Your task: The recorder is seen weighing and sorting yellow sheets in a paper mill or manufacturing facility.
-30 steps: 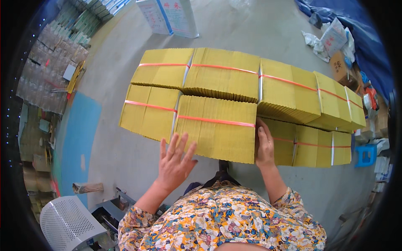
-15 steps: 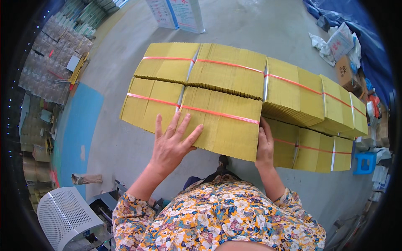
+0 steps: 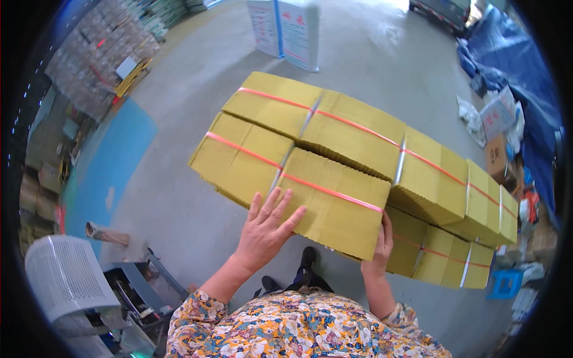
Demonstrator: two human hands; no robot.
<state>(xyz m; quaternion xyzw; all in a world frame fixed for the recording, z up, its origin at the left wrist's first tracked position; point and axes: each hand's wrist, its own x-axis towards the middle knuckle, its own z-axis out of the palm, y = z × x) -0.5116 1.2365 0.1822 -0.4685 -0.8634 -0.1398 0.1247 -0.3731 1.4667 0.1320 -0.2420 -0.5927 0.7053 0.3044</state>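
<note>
Yellow corrugated cardboard sheets, strapped in bundles with red bands, stand in two long rows before me. My left hand point(image 3: 267, 234) lies with fingers spread on the near left bundle point(image 3: 239, 161) and the near middle bundle point(image 3: 334, 206), just below the red strap point(image 3: 331, 192). At that middle bundle's right end, my right hand point(image 3: 378, 249) is wrapped round the edge, its thumb hidden. Behind is the far row point(image 3: 352, 122), with a dark gap between the rows. More bundles point(image 3: 439, 253) lie low beyond my right hand.
A perforated white metal guard point(image 3: 68, 277) covers a machine at lower left. A cardboard tube piece point(image 3: 107, 234) lies on the floor. At right are a blue stool point(image 3: 504, 284), a brown carton point(image 3: 498, 156) and a blue tarp point(image 3: 507, 53). A white printed board point(image 3: 298, 36) stands ahead.
The near bundles have turned, their right end now lower and closer to me. Both hands have stayed on them. The whole view has shifted, showing more floor and my feet.
</note>
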